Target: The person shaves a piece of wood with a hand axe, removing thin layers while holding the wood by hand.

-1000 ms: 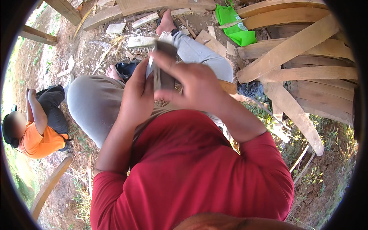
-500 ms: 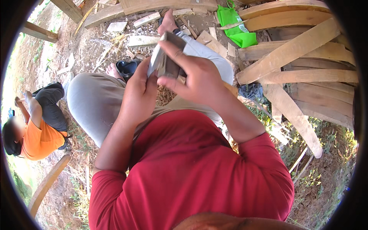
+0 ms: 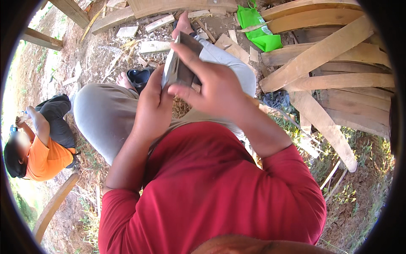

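In front of my lap, my right hand [image 3: 222,86] grips a dark grey-brown rectangular block [image 3: 189,53] between its forefinger and thumb. A pale, flat, blade-like piece [image 3: 169,65] lies against the block's left side. My left hand [image 3: 151,103] is closed around the lower end of that piece, its fingers mostly hidden from view. Whether the two pieces are joined or only touching, I cannot tell. Both are held up off the ground, their far ends tilted away from me.
Curved wooden planks [image 3: 325,55] are stacked at the right, beside a green bag [image 3: 260,31]. Wood offcuts [image 3: 155,46] and shavings litter the ground ahead. A black clog [image 3: 139,78] is near my foot. A person in an orange shirt [image 3: 50,158] sits at the left.
The block has shifted slightly up and left, and my right thumb has slid left toward the pale piece. My left hand stays nearly in place.
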Demonstrator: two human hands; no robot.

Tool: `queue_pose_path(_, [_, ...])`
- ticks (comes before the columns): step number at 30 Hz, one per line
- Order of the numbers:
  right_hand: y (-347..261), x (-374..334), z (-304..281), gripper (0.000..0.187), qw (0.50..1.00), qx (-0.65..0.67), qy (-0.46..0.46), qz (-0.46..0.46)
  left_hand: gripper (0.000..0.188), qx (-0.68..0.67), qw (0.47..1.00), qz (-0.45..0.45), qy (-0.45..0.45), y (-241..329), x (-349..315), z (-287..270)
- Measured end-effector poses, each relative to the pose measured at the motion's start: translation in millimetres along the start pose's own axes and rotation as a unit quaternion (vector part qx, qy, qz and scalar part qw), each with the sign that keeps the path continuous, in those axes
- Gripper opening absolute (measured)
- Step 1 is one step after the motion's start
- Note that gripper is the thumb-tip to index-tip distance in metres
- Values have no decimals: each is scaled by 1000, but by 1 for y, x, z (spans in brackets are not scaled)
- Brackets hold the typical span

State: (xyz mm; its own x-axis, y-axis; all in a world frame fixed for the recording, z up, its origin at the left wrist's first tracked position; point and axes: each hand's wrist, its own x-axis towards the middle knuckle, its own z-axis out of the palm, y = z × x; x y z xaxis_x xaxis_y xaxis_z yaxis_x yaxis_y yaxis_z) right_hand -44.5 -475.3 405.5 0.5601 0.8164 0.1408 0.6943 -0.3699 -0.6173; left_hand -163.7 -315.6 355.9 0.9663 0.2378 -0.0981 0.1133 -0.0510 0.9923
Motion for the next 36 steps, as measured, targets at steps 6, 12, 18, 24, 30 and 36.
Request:
queue_pose_path(6, [1,-9,10,85,998,28,47,-21,61,-87,996,15,-4,-7,-1,6])
queue_pose_path(12, [1,-8,8,85,1000,12,21,-14,55,-241,969,-59,18,2,-1,7])
queue_pose_path(18, [-1,-7,5,87,999,19,-9,-31,43,-281,959,-36,-3,0,3,8])
queue_pose_path(24, [9,-1,7,87,1000,3,13,4,45,-241,967,-63,54,9,-2,19])
queue_pose_path(30, [-11,-11,1,85,994,-11,-78,-80,50,-146,988,38,16,-5,-2,10])
queue_pose_path(36, [-5,0,0,83,997,-11,-43,-56,58,-184,983,2,6,-4,-2,7])
